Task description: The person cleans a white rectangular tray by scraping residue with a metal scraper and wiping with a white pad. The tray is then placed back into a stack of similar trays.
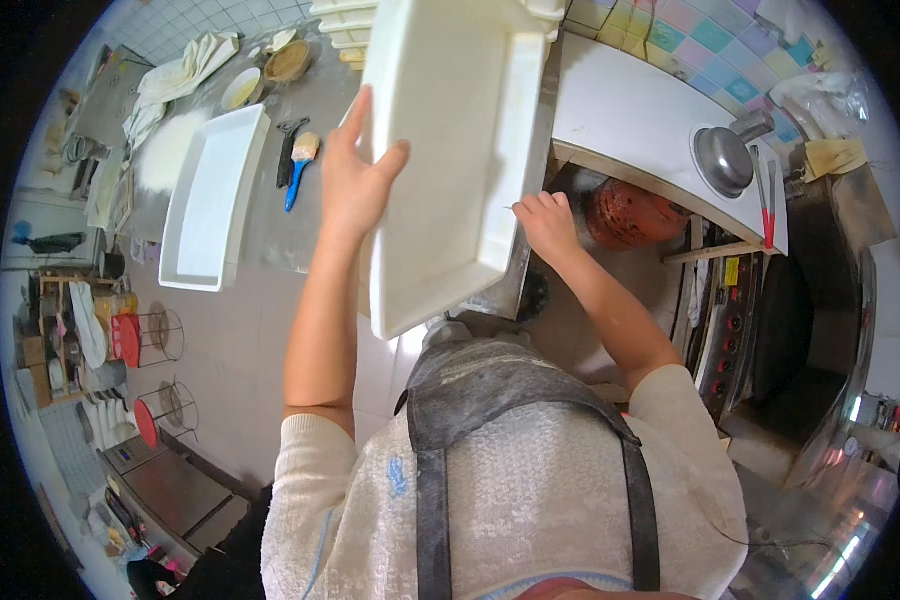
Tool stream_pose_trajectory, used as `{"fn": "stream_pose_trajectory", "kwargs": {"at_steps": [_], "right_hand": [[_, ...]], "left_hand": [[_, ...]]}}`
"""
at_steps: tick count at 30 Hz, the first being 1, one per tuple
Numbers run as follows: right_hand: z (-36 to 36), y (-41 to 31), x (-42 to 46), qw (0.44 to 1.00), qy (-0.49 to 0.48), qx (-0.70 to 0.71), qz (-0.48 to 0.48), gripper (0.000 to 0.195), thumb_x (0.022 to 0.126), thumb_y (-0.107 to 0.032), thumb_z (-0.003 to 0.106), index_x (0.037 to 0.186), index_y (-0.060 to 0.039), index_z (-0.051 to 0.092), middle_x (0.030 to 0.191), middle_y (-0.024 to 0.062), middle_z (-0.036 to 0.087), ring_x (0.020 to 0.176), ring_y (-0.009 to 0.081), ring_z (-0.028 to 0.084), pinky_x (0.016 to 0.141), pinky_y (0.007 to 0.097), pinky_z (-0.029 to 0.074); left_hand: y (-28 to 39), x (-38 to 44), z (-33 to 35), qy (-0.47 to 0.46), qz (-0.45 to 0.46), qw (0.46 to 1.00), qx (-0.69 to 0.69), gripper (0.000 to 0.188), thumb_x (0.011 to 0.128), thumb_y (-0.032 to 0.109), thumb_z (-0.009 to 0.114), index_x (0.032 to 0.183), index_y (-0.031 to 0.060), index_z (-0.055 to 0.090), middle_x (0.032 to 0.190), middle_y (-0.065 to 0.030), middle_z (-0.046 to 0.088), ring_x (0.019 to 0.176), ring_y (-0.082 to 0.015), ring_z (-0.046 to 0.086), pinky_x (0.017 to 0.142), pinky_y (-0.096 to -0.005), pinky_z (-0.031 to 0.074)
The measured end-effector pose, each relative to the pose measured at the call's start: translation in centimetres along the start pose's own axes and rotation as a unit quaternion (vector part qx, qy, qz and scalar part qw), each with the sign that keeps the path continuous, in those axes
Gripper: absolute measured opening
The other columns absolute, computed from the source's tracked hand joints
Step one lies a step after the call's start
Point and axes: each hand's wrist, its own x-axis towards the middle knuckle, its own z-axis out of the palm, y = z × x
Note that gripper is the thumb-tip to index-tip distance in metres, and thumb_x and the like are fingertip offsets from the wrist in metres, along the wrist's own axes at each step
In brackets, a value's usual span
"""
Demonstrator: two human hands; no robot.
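Note:
A large white plastic tray (450, 150) is tilted up in front of me. My left hand (364, 169) grips its left rim, thumb on the inner side and fingers behind. My right hand (547, 221) is at the tray's right rim, fingers curled with a small thin thing pinched at the fingertips; what it is cannot be told. A second white tray (214, 199) lies at the left edge of the table. Between the two trays are a blue-handled brush (300, 169) and a black scraper (287, 154).
Stacked white trays (345, 26) stand behind the held tray. Bowls (287, 61) and piled white powder (169, 154) are on the grey table (270, 232). On the right, a white counter (622, 105) holds a metal pan (724, 161) and red-handled tongs (766, 202); a red gas cylinder (634, 217) stands below.

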Motion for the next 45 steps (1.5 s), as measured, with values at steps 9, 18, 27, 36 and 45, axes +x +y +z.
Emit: {"fn": "stream_pose_trajectory", "kwargs": {"at_steps": [9, 18, 27, 36, 45], "right_hand": [[0.9, -0.6, -3.0, 0.998, -0.052, -0.002, -0.023, 0.015, 0.067, -0.012, 0.054, 0.081, -0.0105, 0.06, 0.077, 0.0016, 0.051, 0.076, 0.018, 0.049, 0.066, 0.0311, 0.035], [3.0, -1.2, -6.7, 0.99, -0.048, 0.102, 0.089, 0.012, 0.068, -0.012, 0.053, 0.078, -0.0101, 0.06, 0.083, 0.0023, 0.056, 0.078, 0.0186, 0.053, 0.071, 0.0316, 0.038], [3.2, -1.0, -8.9, 0.98, 0.006, 0.156, 0.126, 0.015, 0.066, -0.01, 0.053, 0.08, -0.0106, 0.057, 0.078, 0.0029, 0.05, 0.074, 0.0201, 0.05, 0.07, 0.0331, 0.037], [3.1, -1.9, -10.2, 0.971, -0.004, 0.21, 0.114, 0.013, 0.065, -0.01, 0.053, 0.078, -0.0057, 0.054, 0.077, 0.0058, 0.049, 0.073, 0.0234, 0.05, 0.065, 0.0348, 0.042], [2.0, -1.8, -9.4, 0.96, 0.003, 0.233, 0.158, 0.011, 0.064, -0.009, 0.053, 0.073, -0.0047, 0.053, 0.078, 0.011, 0.051, 0.079, 0.0265, 0.052, 0.068, 0.0359, 0.045]], "left_hand": [[5.4, 1.0, 6.7, -0.068, 0.079, 0.975, 0.197, 0.067, 0.071, 0.039, 0.058, 0.129, 0.0099, 0.04, 0.1, -0.028, 0.052, 0.087, -0.039, 0.057, 0.076, -0.0421, 0.047], [8.0, 0.9, 12.9, -0.211, 0.125, 0.909, 0.338, 0.068, 0.075, 0.038, 0.052, 0.134, 0.0115, 0.03, 0.131, -0.0314, 0.028, 0.095, -0.0425, 0.055, 0.081, -0.0431, 0.047], [8.8, -1.3, 13.7, -0.261, 0.209, 0.92, 0.202, 0.064, 0.074, 0.025, 0.051, 0.135, 0.0243, 0.031, 0.139, -0.0225, 0.022, 0.123, -0.0484, 0.024, 0.099, -0.0479, 0.031], [10.2, -1.6, 14.7, -0.254, 0.211, 0.904, 0.272, 0.062, 0.077, 0.019, 0.049, 0.135, 0.0266, 0.03, 0.139, -0.02, 0.024, 0.12, -0.048, 0.029, 0.092, -0.0486, 0.039], [10.1, -1.5, 14.3, -0.246, 0.203, 0.909, 0.27, 0.061, 0.075, 0.021, 0.05, 0.134, 0.0266, 0.033, 0.138, -0.0192, 0.027, 0.117, -0.0476, 0.033, 0.092, -0.0481, 0.04]]}}
